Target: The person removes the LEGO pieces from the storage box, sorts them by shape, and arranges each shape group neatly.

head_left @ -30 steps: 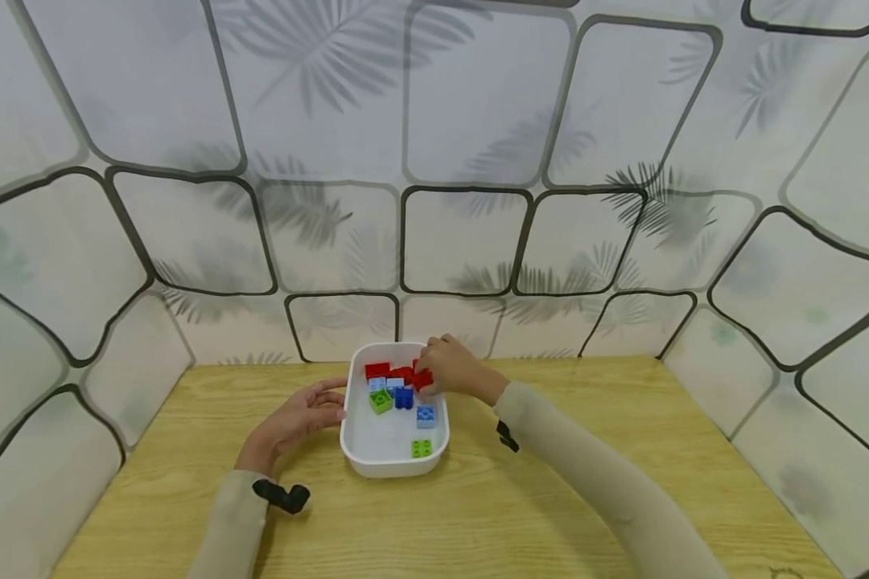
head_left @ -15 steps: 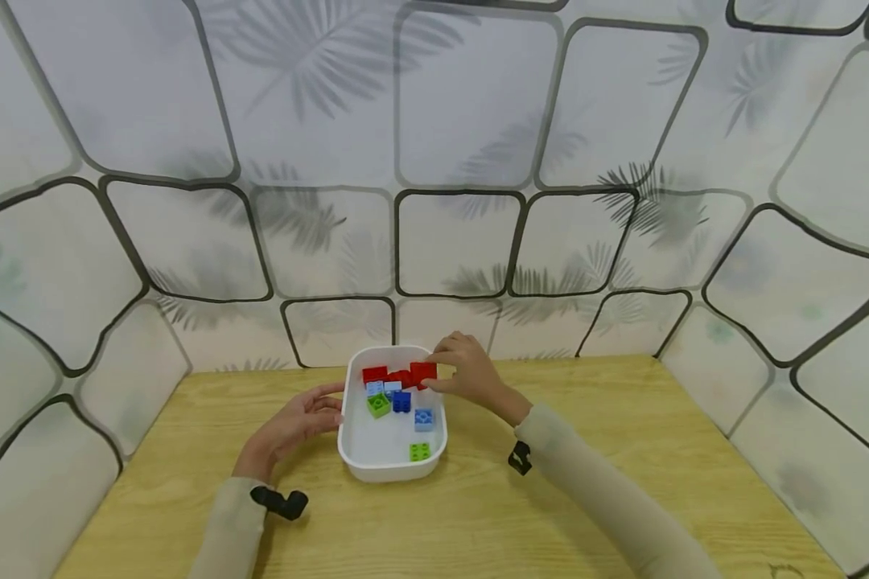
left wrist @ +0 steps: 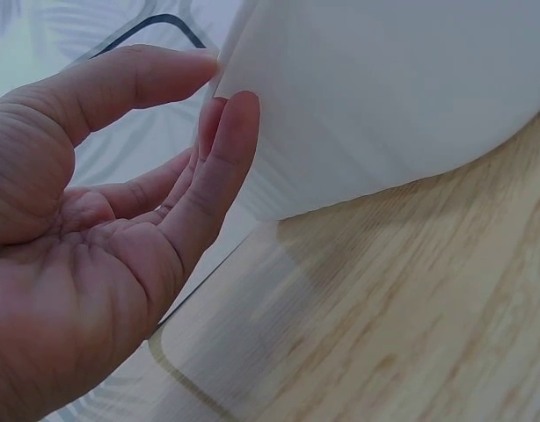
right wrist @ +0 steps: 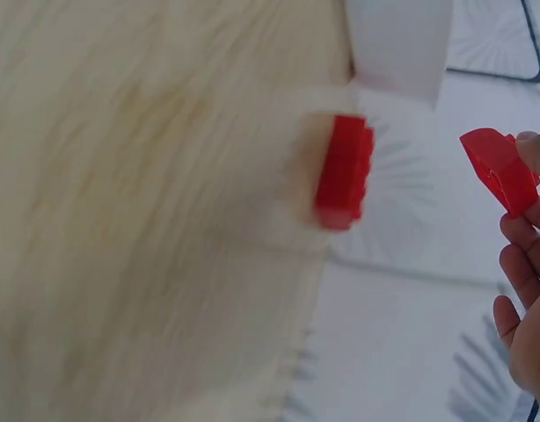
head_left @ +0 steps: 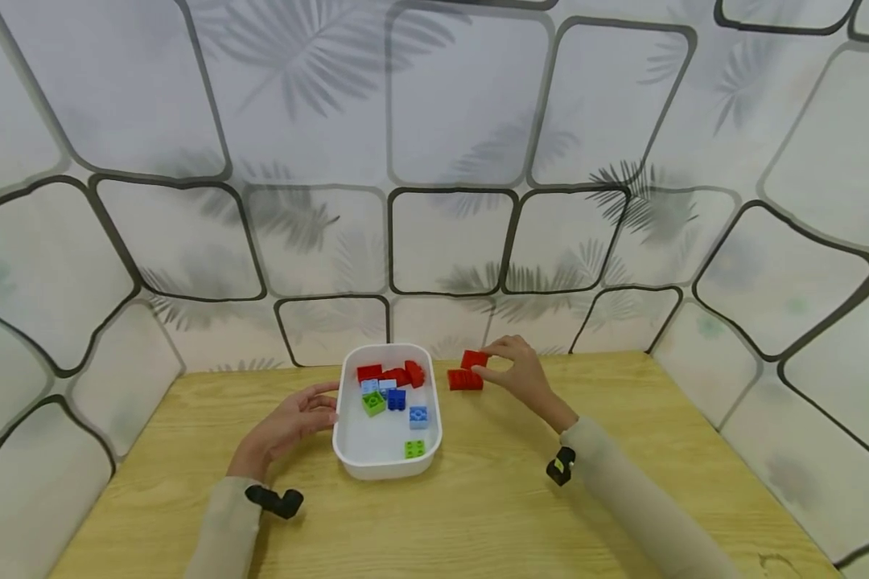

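My right hand [head_left: 523, 371] pinches a red toy building brick [head_left: 474, 359] between thumb and fingertips, right of the white box [head_left: 385, 471]. In the right wrist view this held brick [right wrist: 503, 170] has a sloped or curved side. Below it in the head view, a longer red brick [head_left: 465, 379] lies on the table with its studs to one side. My left hand [head_left: 291, 425] is at the box's left wall. The left wrist view shows its fingertips [left wrist: 237, 119] against the outer wall [left wrist: 367, 105], fingers loosely bent and not wrapped around it.
Inside the box, several red bricks [head_left: 368, 372] lie at the far end beside light blue bricks [head_left: 418, 416], a dark blue brick [head_left: 396, 400] and green bricks [head_left: 372, 403]. The wooden table [head_left: 478, 507] meets a patterned backdrop [head_left: 449, 241] behind and at both sides.
The right hand has lifted a red brick out of the box and carried it right, over the table. The longer red brick on the table has come into sight. The left hand stays at the box.
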`<state>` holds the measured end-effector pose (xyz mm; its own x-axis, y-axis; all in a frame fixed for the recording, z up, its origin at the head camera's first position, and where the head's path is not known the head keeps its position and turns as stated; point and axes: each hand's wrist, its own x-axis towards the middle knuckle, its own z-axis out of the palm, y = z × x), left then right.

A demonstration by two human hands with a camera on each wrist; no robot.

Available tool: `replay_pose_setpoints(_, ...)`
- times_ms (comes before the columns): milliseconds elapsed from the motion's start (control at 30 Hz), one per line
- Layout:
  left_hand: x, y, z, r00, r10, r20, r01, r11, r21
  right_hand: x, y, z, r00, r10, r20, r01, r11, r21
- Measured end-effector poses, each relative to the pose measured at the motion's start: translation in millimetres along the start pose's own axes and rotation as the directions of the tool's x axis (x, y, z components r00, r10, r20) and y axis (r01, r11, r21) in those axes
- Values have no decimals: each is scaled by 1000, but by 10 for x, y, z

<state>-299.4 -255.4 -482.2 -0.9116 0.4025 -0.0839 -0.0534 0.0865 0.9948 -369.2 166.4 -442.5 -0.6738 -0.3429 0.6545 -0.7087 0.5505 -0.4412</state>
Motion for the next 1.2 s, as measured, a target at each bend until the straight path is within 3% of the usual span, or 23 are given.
replay_pose_setpoints(167,11,36,11,1000,-16,1,16,1000,0,-170,240,-147,993,119,27,-117,991,-58)
replay_pose_setpoints(300,1,27,16,1000,-18,-3,18,1000,-15,-284,387,-197,983,170,66,-160,979,-130)
replay_pose_setpoints(567,-6,2,-3,1000,-14,-7,13,1000,-21,-375,506,-208,970,185,157,-138,953,-270)
replay_pose_setpoints(1000,-20,18,-6,1000,-17,-24,17,1000,-2,-374,473,-66,966,206,156,-127,904,-408)
replay_pose_setpoints(1200,-15,27,-2,1000,-24,-18,24,1000,10,-369,434,-39,953,246,178,-148,888,-436)
